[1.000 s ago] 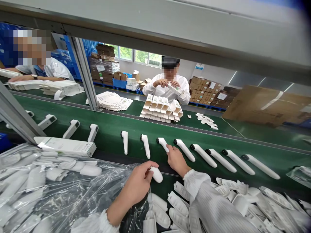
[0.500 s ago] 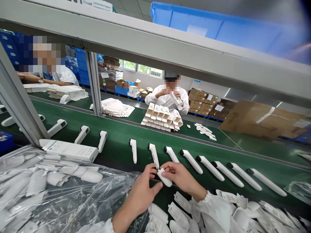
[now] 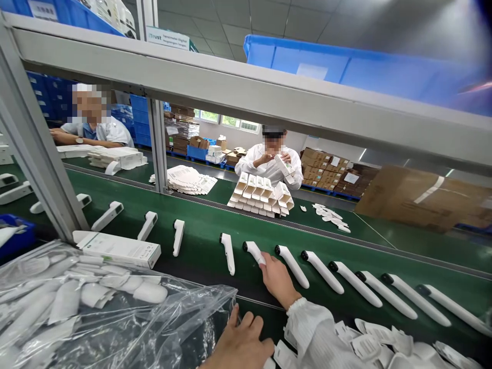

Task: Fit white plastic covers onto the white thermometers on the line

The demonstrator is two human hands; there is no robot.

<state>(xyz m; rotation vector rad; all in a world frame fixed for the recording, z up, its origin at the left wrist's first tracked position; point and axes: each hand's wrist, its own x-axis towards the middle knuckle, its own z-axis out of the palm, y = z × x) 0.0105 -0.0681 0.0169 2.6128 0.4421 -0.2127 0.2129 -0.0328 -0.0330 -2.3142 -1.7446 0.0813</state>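
Note:
My right hand (image 3: 275,279) reaches onto the green conveyor belt (image 3: 200,225), its fingers closed on the handle end of a white thermometer (image 3: 251,249) lying there. That thermometer is one of a row; the nearest neighbours are another thermometer (image 3: 227,252) to its left and one (image 3: 292,265) to its right. My left hand (image 3: 241,344) is low at the frame's bottom edge with fingers spread and nothing in it, next to the edge of a clear plastic bag (image 3: 96,312) full of white plastic parts.
A white carton (image 3: 119,248) lies on the bag's far side. Loose white covers (image 3: 384,346) are piled at bottom right. Across the belt a co-worker (image 3: 271,159) holds a box behind stacked open cartons (image 3: 261,195). Another person (image 3: 94,130) sits far left. A blue bin (image 3: 346,66) is overhead.
My two hands, together on a white piece half a second ago, have come apart. The right went up to the belt; the left dropped low, empty. The view tilted upward.

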